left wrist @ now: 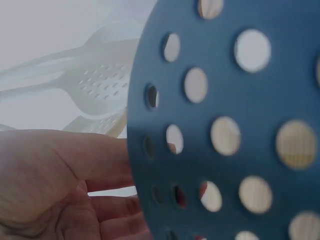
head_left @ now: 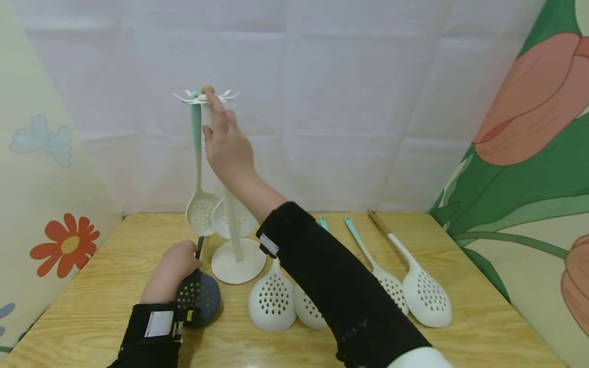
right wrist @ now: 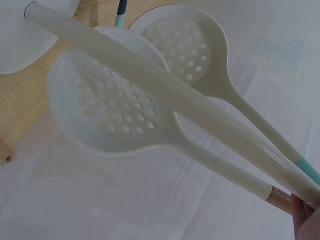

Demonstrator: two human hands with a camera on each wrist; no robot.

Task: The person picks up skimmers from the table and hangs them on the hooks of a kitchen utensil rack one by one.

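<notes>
Open room lies right of the right hand's fingers [head_left: 216, 110]: bare white backdrop, w/ floral cloth walls closing in both sides of the counter [head_left: 469, 286]. Below and right of those fingers, four white skimmers lie in a row on the counter; the outermost, wood-handled skimmer [head_left: 425, 291] sits nearest the right edge, and the front edge runs just under the forearms. The right sleeve [head_left: 336, 286] hides most of the middle two lying skimmers, and the left sleeve is cut off at the frame bottom. Right hand [head_left: 227, 145] is raised at the top of the white stand [head_left: 236, 255], fingers curled round the upper end of a white skimmer [right wrist: 115, 110] by the hooks; the wrist view shows only fingertips at its wood-tipped handle, so how tight the grip is can't be told. A second skimmer w/ teal handle [head_left: 199, 194] hangs just left of those fingers. Left hand [head_left: 172, 271] is down at the counter, fingers closed round the dark handle of a blue-grey skimmer [head_left: 198, 299], whose bowl lies just right of them, beside the stand's round base.
</notes>
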